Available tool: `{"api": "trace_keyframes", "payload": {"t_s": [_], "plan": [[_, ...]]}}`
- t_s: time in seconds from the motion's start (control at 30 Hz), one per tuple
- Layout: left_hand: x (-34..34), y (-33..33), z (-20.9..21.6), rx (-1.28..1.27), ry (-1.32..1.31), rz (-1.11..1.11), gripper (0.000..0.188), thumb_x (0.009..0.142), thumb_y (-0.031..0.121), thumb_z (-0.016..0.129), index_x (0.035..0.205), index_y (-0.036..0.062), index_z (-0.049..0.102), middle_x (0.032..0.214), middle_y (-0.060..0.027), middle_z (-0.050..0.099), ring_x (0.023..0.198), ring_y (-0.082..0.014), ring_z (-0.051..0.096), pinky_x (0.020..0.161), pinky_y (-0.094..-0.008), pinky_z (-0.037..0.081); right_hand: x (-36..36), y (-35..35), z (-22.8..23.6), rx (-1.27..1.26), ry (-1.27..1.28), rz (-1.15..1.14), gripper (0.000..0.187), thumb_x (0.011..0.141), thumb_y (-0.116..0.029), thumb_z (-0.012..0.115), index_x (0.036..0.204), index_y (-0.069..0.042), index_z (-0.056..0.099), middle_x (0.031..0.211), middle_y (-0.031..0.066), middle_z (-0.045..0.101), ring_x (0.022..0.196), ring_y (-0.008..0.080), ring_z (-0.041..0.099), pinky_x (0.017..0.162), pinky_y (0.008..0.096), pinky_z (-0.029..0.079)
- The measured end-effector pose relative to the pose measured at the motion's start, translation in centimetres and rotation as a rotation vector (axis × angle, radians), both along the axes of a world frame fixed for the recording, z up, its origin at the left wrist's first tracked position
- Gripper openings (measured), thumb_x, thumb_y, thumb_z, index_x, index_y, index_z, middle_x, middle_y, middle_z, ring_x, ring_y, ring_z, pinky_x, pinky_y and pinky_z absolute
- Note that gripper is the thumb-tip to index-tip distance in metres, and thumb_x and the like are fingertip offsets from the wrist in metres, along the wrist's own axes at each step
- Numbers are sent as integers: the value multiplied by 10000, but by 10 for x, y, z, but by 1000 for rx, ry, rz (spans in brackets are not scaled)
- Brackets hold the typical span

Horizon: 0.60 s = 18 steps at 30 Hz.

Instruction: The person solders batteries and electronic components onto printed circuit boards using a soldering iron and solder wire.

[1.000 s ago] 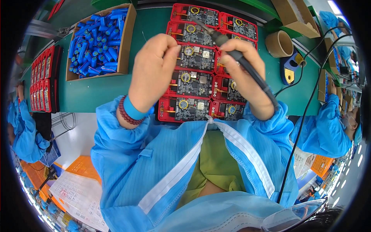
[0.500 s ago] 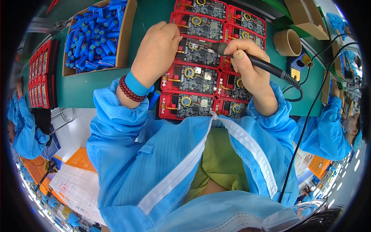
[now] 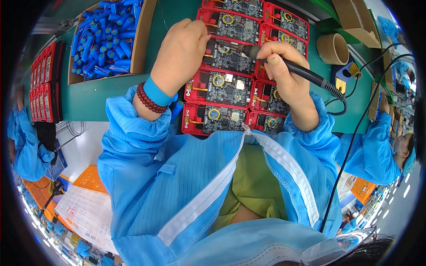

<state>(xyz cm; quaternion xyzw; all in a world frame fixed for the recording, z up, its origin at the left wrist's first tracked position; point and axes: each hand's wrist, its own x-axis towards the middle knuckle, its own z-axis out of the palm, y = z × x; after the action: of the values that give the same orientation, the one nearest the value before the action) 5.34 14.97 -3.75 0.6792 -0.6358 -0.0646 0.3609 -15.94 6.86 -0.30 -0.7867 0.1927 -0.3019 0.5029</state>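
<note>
My right hand (image 3: 286, 75) grips a black soldering iron (image 3: 306, 74) like a pen. Its tip points left, over a circuit board (image 3: 237, 60) in a red case, close to my left fingertips. At the left edge of that case, my left hand (image 3: 179, 55) is closed in a pinch; whatever it holds is hidden by the fingers. A thin strand (image 3: 165, 23) shows beside that hand. More red cases (image 3: 188, 91) with boards lie in two columns around it, each visible board bearing a yellow-ringed round part (image 3: 218, 80).
A cardboard box (image 3: 144, 48) of blue cylindrical cells stands at the left, with stacked red cases (image 3: 46, 84) beyond it. To the right are a brown round pot (image 3: 333, 48), a soldering-iron stand (image 3: 344, 77) and a black cable (image 3: 355, 128). Co-workers sit on both sides.
The view has shifted slightly. Both hands stay at the same board, the soldering iron keeping nearly the same angle with its tip by my left fingers.
</note>
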Motion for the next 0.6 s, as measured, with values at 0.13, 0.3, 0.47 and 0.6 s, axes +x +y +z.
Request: {"api": "trace_keyframes", "payload": {"t_s": [0.13,0.3,0.47,0.6], "plan": [[0,0,0,6,-6,2,95,840,82,565,803,-2,538,757,-150,525,727,-335,525,642,-402,427,0,1,0,13,6,11,183,917,-195,552,922,-17,596,820,61,603,738,129,549,668,252,445],[0,1,0,17,-10,9,92,841,82,563,808,-1,539,764,-150,528,735,-334,527,648,-402,427,-3,1,0,31,-38,-12,186,920,-196,548,930,-19,603,773,39,581,666,90,510,599,235,421],[-1,2,0,14,-6,6,88,841,84,565,814,4,542,772,-146,525,741,-327,523,650,-396,427,-2,0,-1,10,-43,-34,180,924,-188,542,941,-20,604,736,17,556,614,59,481,551,214,392],[-1,3,2,13,19,-10,52,807,71,578,811,22,562,782,-148,536,797,-351,521,711,-435,437,-2,0,-1,25,-51,-44,181,927,-189,539,946,-21,604,726,6,547,584,43,469,521,202,376]]}}
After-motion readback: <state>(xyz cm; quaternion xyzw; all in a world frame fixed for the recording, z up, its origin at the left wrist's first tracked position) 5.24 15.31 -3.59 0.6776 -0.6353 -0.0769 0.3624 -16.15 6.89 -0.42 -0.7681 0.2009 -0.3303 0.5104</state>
